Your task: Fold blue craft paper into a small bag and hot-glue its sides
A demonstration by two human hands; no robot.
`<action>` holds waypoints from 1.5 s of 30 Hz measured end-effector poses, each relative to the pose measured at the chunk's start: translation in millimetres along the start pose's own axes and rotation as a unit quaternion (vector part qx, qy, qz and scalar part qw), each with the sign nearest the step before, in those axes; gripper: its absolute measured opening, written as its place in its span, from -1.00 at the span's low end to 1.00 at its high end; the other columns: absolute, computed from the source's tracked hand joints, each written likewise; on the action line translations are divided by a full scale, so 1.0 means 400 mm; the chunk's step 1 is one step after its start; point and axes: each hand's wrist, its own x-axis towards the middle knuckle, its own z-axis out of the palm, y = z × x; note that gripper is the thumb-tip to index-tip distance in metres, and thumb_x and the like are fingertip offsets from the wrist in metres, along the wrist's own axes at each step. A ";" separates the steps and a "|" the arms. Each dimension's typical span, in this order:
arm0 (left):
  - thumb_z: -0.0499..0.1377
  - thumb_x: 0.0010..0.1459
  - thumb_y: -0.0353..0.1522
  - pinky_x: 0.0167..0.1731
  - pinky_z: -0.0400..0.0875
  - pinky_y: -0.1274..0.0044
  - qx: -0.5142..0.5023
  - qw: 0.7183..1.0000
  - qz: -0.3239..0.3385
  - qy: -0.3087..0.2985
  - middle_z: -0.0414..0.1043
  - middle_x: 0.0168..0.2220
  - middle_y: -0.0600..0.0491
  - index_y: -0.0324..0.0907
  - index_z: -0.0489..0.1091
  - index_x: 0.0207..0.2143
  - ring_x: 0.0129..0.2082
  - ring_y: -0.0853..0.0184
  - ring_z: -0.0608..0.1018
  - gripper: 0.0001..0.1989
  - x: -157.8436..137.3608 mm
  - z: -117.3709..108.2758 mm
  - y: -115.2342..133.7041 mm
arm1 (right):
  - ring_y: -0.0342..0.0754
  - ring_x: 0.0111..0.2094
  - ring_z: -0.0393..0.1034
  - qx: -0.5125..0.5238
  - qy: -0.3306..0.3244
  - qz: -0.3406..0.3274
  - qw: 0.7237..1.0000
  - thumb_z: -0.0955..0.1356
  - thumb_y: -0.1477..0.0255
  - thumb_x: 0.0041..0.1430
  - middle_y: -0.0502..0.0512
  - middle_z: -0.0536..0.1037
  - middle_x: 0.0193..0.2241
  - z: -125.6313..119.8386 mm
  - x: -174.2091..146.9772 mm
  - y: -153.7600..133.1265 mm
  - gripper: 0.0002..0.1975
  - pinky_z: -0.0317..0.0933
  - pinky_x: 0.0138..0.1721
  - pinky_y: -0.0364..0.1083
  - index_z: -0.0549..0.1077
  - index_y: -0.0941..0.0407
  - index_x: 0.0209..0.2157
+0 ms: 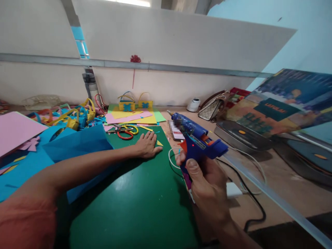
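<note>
My right hand is wrapped round the handle of a blue hot glue gun, its nozzle tilted up and away to the left. A long clear glue stick runs out of the gun's back toward the lower right. A small red light shows on the gun's side. My left hand lies flat on the green board, fingers spread. Beside that hand are a yellow paper scrap and scissors with red and yellow handles.
Blue paper sheets and a pile of cut paper pieces cover the left side. Small yellow paper bags stand at the back. To the right are a phone, grey cases, a handbag and a black cable.
</note>
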 end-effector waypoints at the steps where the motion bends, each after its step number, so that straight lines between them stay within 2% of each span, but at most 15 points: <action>1: -0.21 0.28 -0.09 0.15 -0.01 0.19 0.004 1.000 -0.004 0.011 -0.15 0.29 -0.30 -0.43 -0.05 0.24 0.28 0.01 -0.02 -0.33 0.012 -0.005 -0.005 | -0.04 -0.38 0.38 0.002 -0.006 0.004 1.000 0.28 0.23 0.19 0.03 0.49 -0.41 0.000 0.000 0.000 -0.79 0.24 -0.32 -0.03 0.42 0.06 -0.38; 5: -0.20 0.30 -0.17 0.13 -0.11 0.05 0.025 0.998 -0.002 0.051 -0.20 0.28 -0.39 -0.49 -0.08 0.24 0.28 -0.09 -0.07 -0.37 -0.008 -0.018 -0.003 | -0.05 -0.37 0.37 0.002 -0.002 0.017 1.000 0.28 0.23 0.20 0.02 0.47 -0.41 0.002 0.002 0.000 -0.80 0.22 -0.31 -0.03 0.41 0.05 -0.36; 9: -0.13 0.25 -0.04 0.17 0.01 0.34 0.037 0.991 0.123 0.026 -0.10 0.31 0.02 -0.07 -0.05 0.27 0.29 0.22 -0.01 -0.40 -0.068 0.001 0.026 | -0.03 -0.34 0.37 -0.007 -0.002 0.025 1.000 0.28 0.22 0.19 0.03 0.49 -0.40 0.007 0.004 -0.001 -0.79 0.22 -0.28 -0.02 0.42 0.06 -0.33; 10: -0.10 0.22 0.00 0.17 0.03 0.36 0.042 0.989 0.137 0.022 -0.05 0.30 0.06 -0.03 -0.03 0.26 0.28 0.24 0.02 -0.38 -0.074 0.005 0.028 | -0.03 -0.33 0.38 -0.011 -0.004 0.025 1.000 0.27 0.22 0.19 0.04 0.49 -0.39 0.008 0.004 -0.001 -0.78 0.22 -0.27 -0.02 0.41 0.07 -0.33; 14: -0.08 0.28 -0.11 0.07 0.12 0.11 0.076 0.994 0.053 0.055 0.17 0.16 -0.29 -0.33 0.21 0.12 0.16 0.00 0.23 -0.46 -0.047 -0.015 -0.003 | -0.02 -0.33 0.39 -0.063 -0.001 0.016 0.998 0.25 0.21 0.20 0.06 0.51 -0.38 0.012 0.008 -0.001 -0.75 0.21 -0.25 -0.03 0.41 0.08 -0.36; 16: 0.05 0.25 -0.19 0.04 0.17 0.11 0.093 0.991 0.031 0.091 0.22 0.12 -0.22 -0.30 0.26 0.06 0.10 0.04 0.30 -0.56 -0.032 -0.044 -0.027 | -0.01 -0.33 0.39 -0.109 0.010 0.013 0.994 0.25 0.20 0.18 0.07 0.52 -0.38 0.012 0.017 0.002 -0.74 0.22 -0.23 -0.02 0.42 0.09 -0.35; 19: 0.08 0.23 -0.28 0.03 0.17 0.14 0.105 0.985 0.041 0.133 0.33 0.00 -0.21 -0.34 0.31 -0.03 0.02 0.07 0.37 -0.65 -0.050 -0.091 -0.050 | 0.02 -0.30 0.41 -0.161 0.005 0.011 0.987 0.25 0.21 0.17 0.12 0.54 -0.35 0.014 0.034 0.018 -0.73 0.24 -0.23 -0.01 0.42 0.12 -0.30; 21: 0.06 0.23 -0.31 0.02 0.14 0.14 0.106 0.982 0.063 0.145 0.42 -0.13 -0.23 -0.38 0.35 -0.12 -0.06 0.06 0.43 -0.71 -0.092 -0.113 -0.057 | 0.02 -0.32 0.42 -0.199 -0.017 -0.007 0.980 0.22 0.26 0.19 0.15 0.54 -0.32 0.019 0.045 0.036 -0.71 0.26 -0.27 -0.02 0.39 0.15 -0.19; 24: 0.05 0.23 -0.33 -0.01 0.15 0.22 0.105 0.975 0.123 0.149 0.49 -0.27 -0.08 -0.26 0.38 -0.25 -0.22 0.17 0.49 -0.81 -0.186 -0.117 -0.063 | 0.02 -0.30 0.41 -0.260 -0.062 -0.058 0.962 0.19 0.44 0.17 0.18 0.52 -0.23 0.035 0.055 0.061 -0.64 0.26 -0.27 -0.02 0.29 0.16 0.01; 26: 0.05 0.23 -0.33 -0.06 0.19 0.29 0.102 0.970 0.163 0.148 0.48 -0.35 -0.01 -0.22 0.37 -0.31 -0.31 0.24 0.50 -0.83 -0.256 -0.101 -0.070 | 0.05 -0.20 0.38 -0.335 -0.101 -0.099 0.932 0.20 0.56 0.09 0.22 0.50 -0.16 0.048 0.058 0.069 -0.56 0.22 -0.17 0.02 0.27 0.17 0.05; 27: 0.03 0.24 -0.33 -0.05 0.18 0.29 0.100 0.967 0.180 0.148 0.48 -0.37 0.01 -0.21 0.37 -0.33 -0.32 0.26 0.49 -0.83 -0.291 -0.090 -0.076 | 0.08 -0.15 0.36 -0.401 -0.124 -0.116 0.900 0.20 0.61 0.05 0.25 0.49 -0.14 0.056 0.058 0.070 -0.52 0.18 -0.11 0.04 0.26 0.19 0.07; 30: -0.01 0.26 -0.36 -0.07 0.19 0.27 0.087 0.952 0.235 0.178 0.46 -0.43 0.04 -0.20 0.35 -0.33 -0.40 0.29 0.47 -0.82 -0.382 -0.051 -0.097 | 0.12 -0.13 0.34 -0.612 -0.184 -0.147 0.755 0.23 0.69 -0.02 0.31 0.49 -0.16 0.077 0.060 0.065 -0.43 0.07 -0.03 0.11 0.23 0.26 0.10; 32: -0.03 0.28 -0.38 -0.07 0.19 0.26 0.068 0.937 0.261 0.222 0.46 -0.44 0.03 -0.21 0.34 -0.33 -0.41 0.29 0.47 -0.81 -0.430 -0.029 -0.112 | 0.13 -0.15 0.34 -0.666 -0.200 -0.139 0.705 0.23 0.70 -0.01 0.32 0.49 -0.19 0.091 0.064 0.063 -0.43 0.02 -0.01 0.15 0.23 0.28 0.11; 39: -0.08 0.28 -0.46 -0.13 0.30 0.31 0.000 0.922 0.276 0.272 0.47 -0.42 0.01 -0.22 0.33 -0.25 -0.42 0.32 0.48 -0.80 -0.537 0.016 -0.157 | 0.09 -0.22 0.38 -0.711 -0.215 -0.125 0.657 0.14 0.71 0.11 0.28 0.52 -0.25 0.133 0.092 0.070 -0.52 -0.12 0.03 0.22 0.25 0.27 0.08; 45: -0.02 0.25 -0.44 -0.33 0.39 0.50 -0.002 0.907 0.255 0.336 0.43 -0.49 0.03 -0.21 0.38 -0.34 -0.47 0.38 0.47 -0.81 -0.573 0.010 -0.226 | 0.13 -0.21 0.38 -0.715 -0.248 -0.128 0.641 0.14 0.69 0.14 0.30 0.53 -0.22 0.148 0.123 0.067 -0.62 -0.14 0.01 0.26 0.36 0.27 -0.03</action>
